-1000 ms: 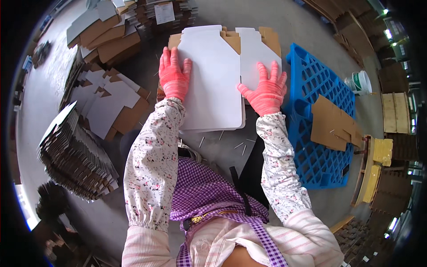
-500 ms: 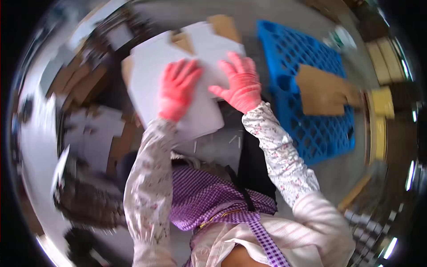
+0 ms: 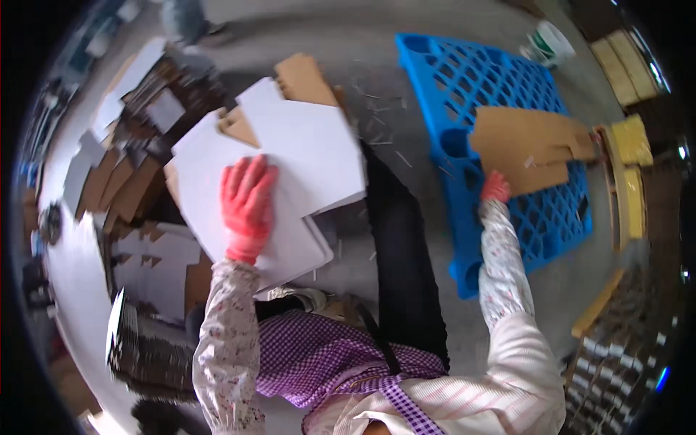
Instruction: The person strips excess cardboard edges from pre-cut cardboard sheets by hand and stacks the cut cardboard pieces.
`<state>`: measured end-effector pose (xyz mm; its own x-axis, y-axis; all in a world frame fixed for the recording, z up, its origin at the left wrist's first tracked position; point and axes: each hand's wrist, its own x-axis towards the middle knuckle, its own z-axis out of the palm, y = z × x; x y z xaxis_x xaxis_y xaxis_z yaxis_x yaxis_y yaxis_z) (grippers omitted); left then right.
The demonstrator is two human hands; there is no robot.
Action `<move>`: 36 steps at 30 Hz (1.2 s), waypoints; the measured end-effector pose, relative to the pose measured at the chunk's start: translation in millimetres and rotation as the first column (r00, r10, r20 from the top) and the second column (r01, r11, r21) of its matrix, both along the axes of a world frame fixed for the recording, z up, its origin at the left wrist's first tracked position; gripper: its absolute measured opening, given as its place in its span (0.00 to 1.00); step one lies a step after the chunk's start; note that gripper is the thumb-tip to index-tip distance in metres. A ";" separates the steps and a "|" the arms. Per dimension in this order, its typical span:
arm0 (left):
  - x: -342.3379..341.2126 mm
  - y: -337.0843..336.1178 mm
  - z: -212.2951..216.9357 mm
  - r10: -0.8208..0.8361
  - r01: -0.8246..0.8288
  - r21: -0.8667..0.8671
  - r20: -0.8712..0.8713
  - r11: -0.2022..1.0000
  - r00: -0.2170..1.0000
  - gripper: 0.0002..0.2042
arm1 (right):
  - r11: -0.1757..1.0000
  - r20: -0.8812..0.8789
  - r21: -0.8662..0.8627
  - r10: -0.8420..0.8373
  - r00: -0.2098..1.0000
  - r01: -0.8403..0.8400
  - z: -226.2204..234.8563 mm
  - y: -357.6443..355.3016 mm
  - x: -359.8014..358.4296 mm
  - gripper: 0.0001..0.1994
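Observation:
A stack of die-cut cardboard sheets, white on top with brown edges [image 3: 308, 148], lies in front of me. My left hand [image 3: 248, 206], in a pink-red glove, rests flat on the white face with fingers stretched out; it holds nothing. To the right, a brown cardboard sheet [image 3: 525, 141] lies on a blue plastic pallet [image 3: 464, 232]. My right hand [image 3: 496, 188], gloved alike, is at the near left corner of that brown sheet, its fingers bent over the edge. The thumb and the underside of that grip are hidden.
Piles of cut cardboard [image 3: 156, 261] stand on the left, with a dark stack of sheets [image 3: 156, 362] nearer me. A white bucket [image 3: 549, 45] is behind the pallet. Yellow blocks [image 3: 632, 141] stand at far right. Scraps [image 3: 402, 158] litter the grey floor.
My right hand has left the white sheets and reached right to the brown sheet on the pallet. My left hand stays on the white stack, which appears lower and further left in view.

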<state>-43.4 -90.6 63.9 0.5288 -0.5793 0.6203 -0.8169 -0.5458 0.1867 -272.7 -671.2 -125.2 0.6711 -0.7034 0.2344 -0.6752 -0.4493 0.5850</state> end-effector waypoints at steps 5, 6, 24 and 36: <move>2.2 35.6 -5.3 0.036 -0.035 0.054 -0.008 0.998 0.999 0.24 | 0.897 0.364 0.225 0.285 0.887 -0.380 90.9 33.6 35.8 0.15; -1.1 41.0 0.1 0.059 -0.058 0.087 -0.008 0.994 0.998 0.20 | 0.880 0.394 0.414 0.060 0.917 -0.235 145.9 60.8 54.8 0.16; 8.6 72.5 -36.5 0.087 -0.328 -0.483 -0.456 0.812 0.886 0.17 | -0.313 0.785 0.435 -0.327 0.526 -0.844 264.8 443.3 65.5 0.32; 30.7 102.7 -29.8 -0.003 -0.734 -0.352 -0.903 0.580 0.430 0.46 | 0.038 0.682 0.722 0.133 0.719 -0.691 223.6 473.8 98.6 0.28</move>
<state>-12.7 12.1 34.1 0.9786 0.1672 -0.1202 0.1475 -0.1621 0.9757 -174.2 -197.4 98.3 0.9853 -0.1696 -0.0224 -0.1344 -0.6861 -0.7150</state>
